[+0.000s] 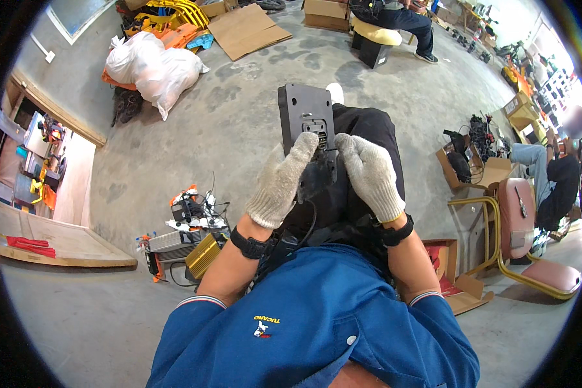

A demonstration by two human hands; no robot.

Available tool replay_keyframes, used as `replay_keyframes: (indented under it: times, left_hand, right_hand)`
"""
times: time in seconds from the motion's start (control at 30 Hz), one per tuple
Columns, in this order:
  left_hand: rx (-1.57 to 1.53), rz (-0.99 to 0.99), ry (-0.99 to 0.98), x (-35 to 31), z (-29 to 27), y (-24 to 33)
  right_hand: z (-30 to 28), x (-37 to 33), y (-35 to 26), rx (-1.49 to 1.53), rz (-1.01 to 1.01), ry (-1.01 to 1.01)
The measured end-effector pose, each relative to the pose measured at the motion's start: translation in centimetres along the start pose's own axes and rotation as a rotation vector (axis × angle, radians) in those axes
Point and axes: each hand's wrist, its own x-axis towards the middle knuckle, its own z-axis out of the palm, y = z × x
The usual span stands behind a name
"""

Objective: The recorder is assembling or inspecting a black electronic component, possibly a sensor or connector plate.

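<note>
A flat black device housing (296,107) with a connector socket and screw holes stands tilted up over my lap. My left hand (279,181), in a whitish knit glove, is closed around its left side, the thumb pressed near the socket. On the housing's right, my right hand (371,173), gloved the same way, has its fingers curled in with the thumb at the edge. A thin dark piece shows by that thumb, too small to name. Below the housing a black cable (313,216) hangs toward my lap.
Left of my legs lie finned metal boxes, one a gold case (204,257), with wires. White plastic bags (152,68) and flat cardboard (249,31) are ahead. At right are a pink chair (517,216) and boxes of cables (462,158); other people sit farther off.
</note>
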Motion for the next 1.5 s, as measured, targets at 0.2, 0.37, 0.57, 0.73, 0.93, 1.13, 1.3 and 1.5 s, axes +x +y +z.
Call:
replay_keyframes:
  times: [0.2,0.37,0.57,0.73,0.93,1.13,1.3,1.5]
  left_hand:
    - [0.037,0.009,-0.001,0.2,-0.4,-0.5]
    - [-0.086,0.010,-0.035,-0.2,0.1,0.1]
    - [-0.112,0.012,-0.034,-0.2,0.3,0.5]
    - [-0.061,-0.008,-0.026,-0.1,0.1,0.5]
    - [-0.098,-0.026,-0.016,0.0,0.0,0.4]
    - [-0.100,0.010,-0.017,0.2,-0.1,-0.1]
    - [-0.117,-0.033,-0.025,-0.2,0.0,0.5]
    - [-0.044,-0.018,-0.015,0.0,0.0,0.1]
  right_hand:
    - [-0.8,0.2,-0.9,-0.045,0.004,-0.101]
    - [-1.1,0.2,-0.4,-0.003,-0.137,-0.123]
    - [-0.7,-0.1,-0.5,-0.015,-0.036,-0.077]
    - [-0.2,0.0,-0.2,-0.017,-0.060,-0.030]
    - [-0.4,0.2,-0.2,-0.073,-0.067,-0.072]
    - [-0.6,0.3,0.3,-0.074,-0.130,-0.102]
    - [-0.6,0.0,-0.6,-0.013,-0.061,-0.084]
    - [-0.1,0.0,-0.2,-0.034,-0.038,-0.013]
